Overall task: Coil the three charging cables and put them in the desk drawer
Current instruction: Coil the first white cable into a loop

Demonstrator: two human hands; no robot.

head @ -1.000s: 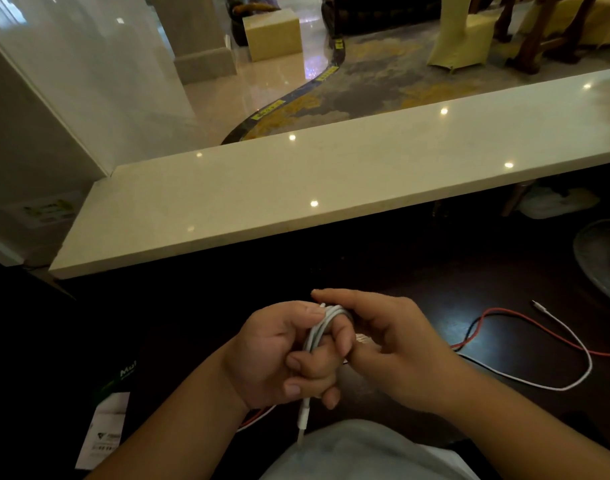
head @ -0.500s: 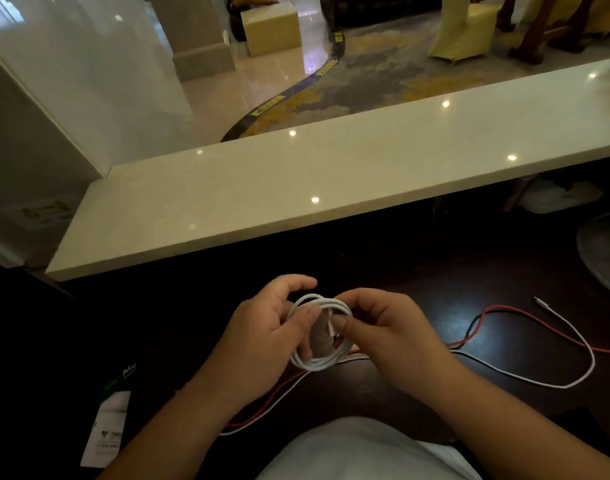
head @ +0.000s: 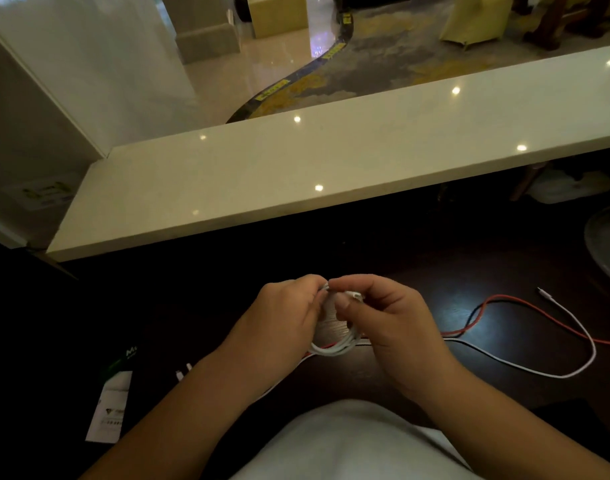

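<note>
Dim overall; dark bench [head: 470, 271] nearly black, lower left lost in shadow. Ceiling-light spots glare on pale ledge [head: 331, 161]. Wide-angle bending at edges; image soft throughout.

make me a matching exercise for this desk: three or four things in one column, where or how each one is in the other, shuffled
Things:
1. coiled white charging cable
2. loose white charging cable
3. red charging cable
4. white printed paper slip

Places or states:
A. flat on the dark desk at the far left
B. pinched between left hand and right hand
C. uncoiled, ending in a plug at the right
D. uncoiled, running off the right edge

Pairs: 1-B, 2-C, 3-D, 4-A
</note>
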